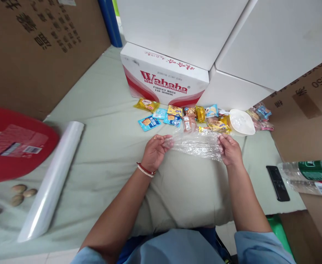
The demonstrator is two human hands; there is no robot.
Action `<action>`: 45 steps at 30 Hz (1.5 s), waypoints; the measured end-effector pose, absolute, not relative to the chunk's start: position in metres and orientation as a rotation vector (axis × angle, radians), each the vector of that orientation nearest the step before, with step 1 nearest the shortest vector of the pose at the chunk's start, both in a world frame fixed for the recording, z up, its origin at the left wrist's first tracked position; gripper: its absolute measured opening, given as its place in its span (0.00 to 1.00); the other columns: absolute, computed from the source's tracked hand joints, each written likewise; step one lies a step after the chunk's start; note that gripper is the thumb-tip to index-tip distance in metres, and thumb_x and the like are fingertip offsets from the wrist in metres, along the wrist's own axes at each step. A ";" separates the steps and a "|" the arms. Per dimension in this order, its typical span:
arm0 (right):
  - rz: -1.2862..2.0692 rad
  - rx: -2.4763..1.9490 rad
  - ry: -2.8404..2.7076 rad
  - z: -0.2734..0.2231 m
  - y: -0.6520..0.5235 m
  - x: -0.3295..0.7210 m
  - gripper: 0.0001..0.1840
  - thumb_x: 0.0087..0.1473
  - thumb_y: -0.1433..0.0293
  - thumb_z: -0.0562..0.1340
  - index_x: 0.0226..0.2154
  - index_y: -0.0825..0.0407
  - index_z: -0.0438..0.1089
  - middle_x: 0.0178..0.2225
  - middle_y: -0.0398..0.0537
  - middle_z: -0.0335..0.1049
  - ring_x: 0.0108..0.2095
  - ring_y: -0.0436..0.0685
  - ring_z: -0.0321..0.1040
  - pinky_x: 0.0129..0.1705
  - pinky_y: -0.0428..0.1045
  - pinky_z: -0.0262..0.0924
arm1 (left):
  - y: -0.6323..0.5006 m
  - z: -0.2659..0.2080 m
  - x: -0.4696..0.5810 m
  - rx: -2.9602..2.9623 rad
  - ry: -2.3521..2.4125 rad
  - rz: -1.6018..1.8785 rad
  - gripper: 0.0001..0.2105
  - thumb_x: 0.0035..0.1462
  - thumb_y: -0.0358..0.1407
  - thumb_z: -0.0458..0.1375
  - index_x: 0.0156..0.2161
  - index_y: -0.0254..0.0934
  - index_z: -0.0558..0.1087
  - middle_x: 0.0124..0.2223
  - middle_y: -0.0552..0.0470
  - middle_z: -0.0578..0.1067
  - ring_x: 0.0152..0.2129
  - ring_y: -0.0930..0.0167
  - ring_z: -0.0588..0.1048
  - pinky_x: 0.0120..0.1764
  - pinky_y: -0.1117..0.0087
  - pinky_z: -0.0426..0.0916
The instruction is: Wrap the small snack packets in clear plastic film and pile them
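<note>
A clear plastic bag (195,145) is stretched between my two hands, crinkled and see-through. My left hand (155,149) pinches its left end, fingers closed. At the other end my right hand (229,148) grips it between thumb and fingers. Just beyond the plastic lie several wrapped snacks, among them a blue packet (149,123), a yellow packet (147,104) and a brown-wrapped one (189,123). A white plastic bowl (242,122) stands at the right end of the snacks, a little past my right hand.
Behind the snacks stands a Wahaha water carton (163,79). To the left are a roll of clear plastic (53,179), a red container (18,143) and several walnut-like brown objects (19,189). A black phone (278,183) and plastic bottles (312,171) lie on the right.
</note>
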State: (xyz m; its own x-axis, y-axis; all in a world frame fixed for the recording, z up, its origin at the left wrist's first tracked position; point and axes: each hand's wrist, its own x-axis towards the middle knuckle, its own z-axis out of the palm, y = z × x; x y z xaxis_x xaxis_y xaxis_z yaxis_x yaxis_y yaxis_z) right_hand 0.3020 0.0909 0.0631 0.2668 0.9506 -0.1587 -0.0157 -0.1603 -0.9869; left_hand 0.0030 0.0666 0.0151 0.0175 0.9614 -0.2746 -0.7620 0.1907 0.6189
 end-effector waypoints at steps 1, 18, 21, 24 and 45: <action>1.120 -1.448 -0.955 0.064 0.090 0.302 0.24 0.42 0.52 0.77 0.34 0.50 0.75 0.22 0.37 0.67 0.17 0.45 0.51 0.15 0.44 0.42 | 0.065 0.017 0.002 0.347 0.716 1.314 0.17 0.45 0.42 0.73 0.33 0.38 0.71 0.47 0.45 0.82 0.36 0.64 0.82 0.34 0.67 0.76; 0.493 -1.619 -1.829 0.081 0.101 0.311 0.26 0.55 0.52 0.69 0.52 0.48 0.78 0.47 0.55 0.76 0.45 0.65 0.71 0.51 0.62 0.68 | 0.064 0.004 0.014 0.842 1.016 1.094 0.21 0.53 0.55 0.66 0.30 0.39 0.67 0.24 0.56 0.72 0.16 0.75 0.66 0.22 0.73 0.60; 0.248 -1.364 -2.201 0.088 0.097 0.282 0.32 0.60 0.56 0.67 0.64 0.45 0.69 0.63 0.58 0.66 0.65 0.70 0.60 0.67 0.70 0.55 | 0.062 0.004 0.017 0.935 1.100 1.085 0.19 0.57 0.53 0.62 0.31 0.40 0.65 0.21 0.61 0.65 0.15 0.76 0.62 0.21 0.74 0.56; 0.444 -1.007 -2.469 0.082 0.095 0.243 0.30 0.62 0.60 0.68 0.65 0.43 0.67 0.70 0.55 0.59 0.71 0.69 0.52 0.72 0.69 0.49 | 0.061 0.006 0.017 1.052 1.166 1.060 0.17 0.58 0.52 0.61 0.32 0.40 0.66 0.21 0.61 0.63 0.16 0.76 0.61 0.22 0.73 0.56; 0.509 -0.871 -2.384 0.071 0.078 0.222 0.09 0.64 0.65 0.66 0.47 0.44 0.77 0.59 0.53 0.73 0.66 0.65 0.61 0.66 0.65 0.60 | 0.053 0.011 0.017 1.474 1.037 1.030 0.17 0.61 0.49 0.56 0.35 0.36 0.77 0.28 0.55 0.75 0.26 0.71 0.69 0.32 0.71 0.63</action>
